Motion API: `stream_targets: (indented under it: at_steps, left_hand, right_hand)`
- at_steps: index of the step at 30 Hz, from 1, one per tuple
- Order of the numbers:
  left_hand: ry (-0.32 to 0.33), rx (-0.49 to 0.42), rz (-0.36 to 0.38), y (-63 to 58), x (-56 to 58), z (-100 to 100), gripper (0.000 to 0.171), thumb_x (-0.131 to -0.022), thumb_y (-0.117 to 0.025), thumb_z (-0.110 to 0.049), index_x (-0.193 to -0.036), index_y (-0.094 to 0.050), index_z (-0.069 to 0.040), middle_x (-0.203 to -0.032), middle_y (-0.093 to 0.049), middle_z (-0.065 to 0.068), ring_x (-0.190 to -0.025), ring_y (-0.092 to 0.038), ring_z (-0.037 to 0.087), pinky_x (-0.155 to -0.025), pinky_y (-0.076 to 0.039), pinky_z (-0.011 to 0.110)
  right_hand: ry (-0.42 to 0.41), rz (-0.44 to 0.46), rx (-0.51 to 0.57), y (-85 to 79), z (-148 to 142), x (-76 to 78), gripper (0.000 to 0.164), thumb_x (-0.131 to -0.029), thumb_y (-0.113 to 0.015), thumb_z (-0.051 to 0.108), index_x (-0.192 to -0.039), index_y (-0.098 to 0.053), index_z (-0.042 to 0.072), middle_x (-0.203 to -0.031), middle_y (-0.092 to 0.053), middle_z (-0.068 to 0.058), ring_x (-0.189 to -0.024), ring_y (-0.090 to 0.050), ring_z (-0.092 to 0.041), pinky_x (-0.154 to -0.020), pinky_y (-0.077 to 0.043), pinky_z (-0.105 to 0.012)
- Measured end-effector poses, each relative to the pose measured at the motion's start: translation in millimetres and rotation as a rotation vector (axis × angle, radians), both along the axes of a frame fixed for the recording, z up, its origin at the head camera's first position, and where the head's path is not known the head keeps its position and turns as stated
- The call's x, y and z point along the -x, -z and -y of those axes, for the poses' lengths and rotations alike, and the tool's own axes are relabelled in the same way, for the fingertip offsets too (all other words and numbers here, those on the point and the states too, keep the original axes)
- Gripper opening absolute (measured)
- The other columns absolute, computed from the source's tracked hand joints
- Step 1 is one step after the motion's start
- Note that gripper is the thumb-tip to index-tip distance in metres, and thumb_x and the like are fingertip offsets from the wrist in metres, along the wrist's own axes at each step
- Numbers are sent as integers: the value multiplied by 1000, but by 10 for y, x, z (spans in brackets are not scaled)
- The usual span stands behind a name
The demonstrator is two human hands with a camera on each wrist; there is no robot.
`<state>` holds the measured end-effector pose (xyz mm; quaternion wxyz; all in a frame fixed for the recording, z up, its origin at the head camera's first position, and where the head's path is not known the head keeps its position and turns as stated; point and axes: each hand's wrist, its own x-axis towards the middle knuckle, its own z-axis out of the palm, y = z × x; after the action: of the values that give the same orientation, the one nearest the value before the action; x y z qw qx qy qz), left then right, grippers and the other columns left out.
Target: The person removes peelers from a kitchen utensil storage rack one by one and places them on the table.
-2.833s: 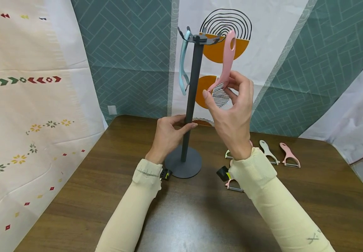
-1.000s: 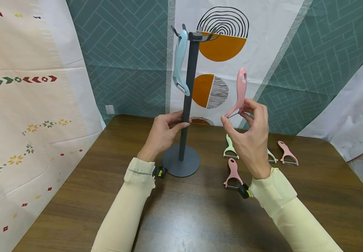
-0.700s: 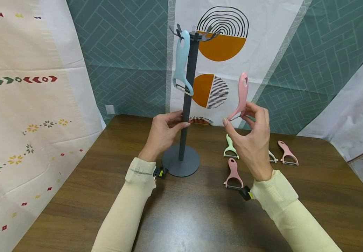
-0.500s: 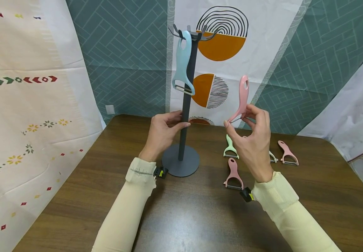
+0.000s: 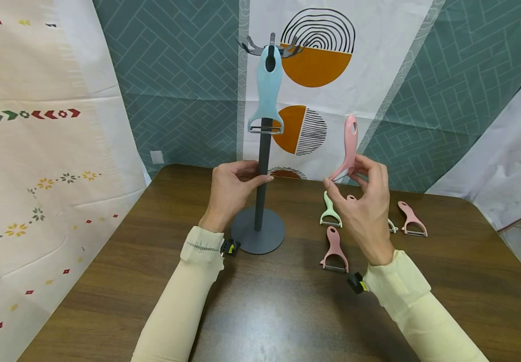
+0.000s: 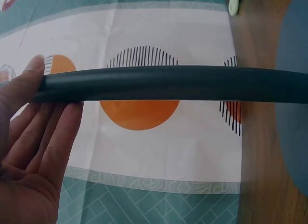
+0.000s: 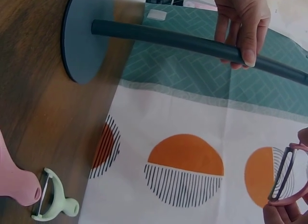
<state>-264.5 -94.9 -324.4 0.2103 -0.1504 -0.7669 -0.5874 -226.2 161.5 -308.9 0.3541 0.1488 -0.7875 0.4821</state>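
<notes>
My left hand (image 5: pixel 230 193) grips the dark pole (image 5: pixel 262 156) of a hook stand, thumb across the front and fingers behind, as the left wrist view also shows. From a front hook at its top hangs a light blue peeler (image 5: pixel 268 93) by its handle hole, blade end down. To the right, my right hand (image 5: pixel 365 213) pinches a pink peeler (image 5: pixel 349 143) by its blade end. Its holed handle points up, well above the table. In the right wrist view, thumb and fingers hold the two sides of that peeler's blade frame (image 7: pixel 281 175).
Several peelers lie on the wooden table (image 5: pixel 260 311): a green one (image 5: pixel 329 211), a pink one (image 5: pixel 334 249), another pink one (image 5: pixel 411 218) at right, and others partly behind my right hand. The stand's round base (image 5: pixel 244 234) rests mid-table. A patterned cloth (image 5: pixel 188 100) hangs behind.
My right hand has brought the pink peeler down and right, away from the stand's hooks. The hook top has turned, bringing the blue peeler round to the front. My left hand stays on the pole.
</notes>
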Motion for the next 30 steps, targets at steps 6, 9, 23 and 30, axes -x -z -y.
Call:
stream_targets:
  at_steps: [6,9,23,30]
  left_hand:
    - [35,58,14,0,-4,27,35,-84,-86,-22,-114,-78,-7,-102,-79,9,-88,-77,20,-82,-63,33]
    - [88,108,38,-12,-7,61,37,-90,-81,-22,-124,-74,-8,-111,-78,9,-94,-77,20,-85,-63,33]
    - [193,147,42,-39,-6,92,29,-96,-71,-7,-125,-72,-7,-111,-77,10,-101,-74,20,-91,-61,32]
    - [149,114,36,-39,-15,85,29,-92,-75,-8,-121,-75,-6,-105,-79,11,-97,-77,23,-92,-61,39]
  right_hand:
    - [16,10,-5,43,-32,0,60,-83,-84,11,-135,-57,3,-123,-52,-11,-111,-52,-12,-103,-50,-18]
    - [19,24,-10,55,-45,2,60,-83,-84,11,-135,-56,3,-122,-52,-11,-111,-52,-11,-103,-50,-18]
    - [51,69,-21,123,-106,-8,59,-83,-84,13,-134,-57,4,-119,-52,-9,-109,-52,-12,-102,-50,-17]
    - [71,139,-21,147,-172,-36,59,-85,-83,16,-135,-55,4,-123,-50,-8,-110,-52,-11,-103,-49,-17]
